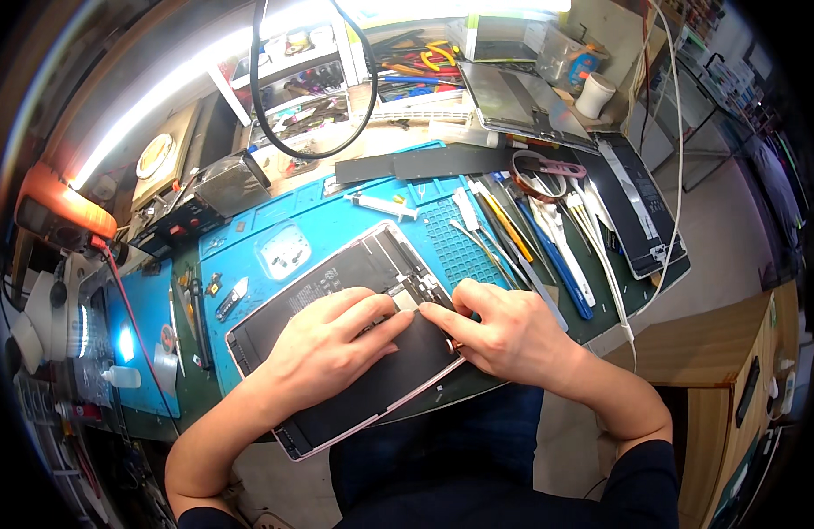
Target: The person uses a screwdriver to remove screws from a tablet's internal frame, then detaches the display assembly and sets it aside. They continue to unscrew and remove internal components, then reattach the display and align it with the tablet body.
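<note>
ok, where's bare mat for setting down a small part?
Main patch: the blue mat between the clear parts tray, syringe and opened tablet. Smaller: left of the tray, beyond the silver tool. Crowded: right of the tablet, where long hand tools lie packed together.

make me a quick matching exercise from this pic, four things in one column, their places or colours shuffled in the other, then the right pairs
Things:
1. opened tablet
2. syringe
3. multimeter
4. black cable

Places and colours:
A. hanging in a loop at the top of the view
B. on the blue mat, just beyond the tablet
C. partly covered by the left hand and right hand
D. orange, toward the left edge

Right pairs: 1-C, 2-B, 3-D, 4-A
</note>
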Motion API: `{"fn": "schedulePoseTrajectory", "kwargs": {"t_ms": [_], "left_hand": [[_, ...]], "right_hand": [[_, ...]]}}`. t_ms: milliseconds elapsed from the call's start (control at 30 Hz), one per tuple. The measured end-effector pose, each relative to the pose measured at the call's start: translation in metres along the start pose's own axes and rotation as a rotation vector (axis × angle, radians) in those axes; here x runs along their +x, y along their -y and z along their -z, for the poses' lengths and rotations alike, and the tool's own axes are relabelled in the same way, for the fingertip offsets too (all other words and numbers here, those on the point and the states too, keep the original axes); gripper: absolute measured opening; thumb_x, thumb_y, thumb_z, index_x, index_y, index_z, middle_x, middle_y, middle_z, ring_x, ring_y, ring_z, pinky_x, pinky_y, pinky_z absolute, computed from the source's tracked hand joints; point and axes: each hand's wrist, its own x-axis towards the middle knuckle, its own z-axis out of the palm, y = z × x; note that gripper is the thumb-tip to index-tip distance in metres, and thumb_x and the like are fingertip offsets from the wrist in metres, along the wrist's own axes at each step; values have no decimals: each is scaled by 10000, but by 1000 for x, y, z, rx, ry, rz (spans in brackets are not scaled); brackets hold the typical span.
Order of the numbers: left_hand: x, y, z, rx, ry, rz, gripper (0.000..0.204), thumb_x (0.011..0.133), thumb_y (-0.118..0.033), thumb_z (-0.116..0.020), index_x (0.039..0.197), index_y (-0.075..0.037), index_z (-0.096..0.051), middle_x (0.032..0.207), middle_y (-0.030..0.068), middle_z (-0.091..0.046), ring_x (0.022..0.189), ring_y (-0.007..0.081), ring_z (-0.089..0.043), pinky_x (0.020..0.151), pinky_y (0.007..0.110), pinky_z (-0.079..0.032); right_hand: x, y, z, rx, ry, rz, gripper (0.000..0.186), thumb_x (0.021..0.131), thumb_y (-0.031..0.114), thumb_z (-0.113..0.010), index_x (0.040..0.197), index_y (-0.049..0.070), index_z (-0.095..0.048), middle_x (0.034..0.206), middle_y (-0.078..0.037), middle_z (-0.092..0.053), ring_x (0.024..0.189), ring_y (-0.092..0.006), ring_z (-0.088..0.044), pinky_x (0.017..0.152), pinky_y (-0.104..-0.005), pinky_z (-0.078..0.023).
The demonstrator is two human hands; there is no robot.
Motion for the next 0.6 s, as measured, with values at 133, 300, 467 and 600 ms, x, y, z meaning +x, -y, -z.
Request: {"fn": "schedulePoseTrajectory", "kwargs": {"t_ms": [133, 300, 467, 600], "left_hand": [[-1, -3, -4, 44, -21, -3, 469, 779, -102, -812, 1239, -73, -723, 1152, 79, -632, 1081, 285, -655, 890, 402, -573], [0, -2, -7, 71, -35, 1, 458, 801, -99, -788, 1253, -83, -718, 1144, 67, -628, 1090, 274, -643, 904, 401, -565], [2, -1, -10, 84, -49, -4, 459, 805, -77, -766, 1261, -95, -717, 1124, 56, -621, 1082, 261, -632, 895, 385, -555], [5, -1, -9, 63, -38, 1, 501, 773, -38, -744, 1269, -99, -716, 1122, 58, -619, 1077, 262, -629, 908, 394, -542]], "right_hand": [[-3, -3, -5, 15, -61, -7, 522, 732, 82, -799, 1248, 126, -736, 916, -13, -592, 739, -167, -659, 590, -303, -540], [-8, -5, -6, 32, -45, -30, 494, 739, 135, -813, 1219, 75, -714, 942, -42, -594, 775, -199, -668, 644, -324, -549], [-6, -5, -4, 15, -31, -4, 481, 746, 147, -814, 1212, 73, -720, 930, -37, -584, 775, -190, -664, 646, -318, -548], [-4, -3, 0, -26, -9, 15, 462, 756, 154, -805, 1203, 70, -726, 924, -35, -578, 789, -178, -660, 648, -311, -547]]}}
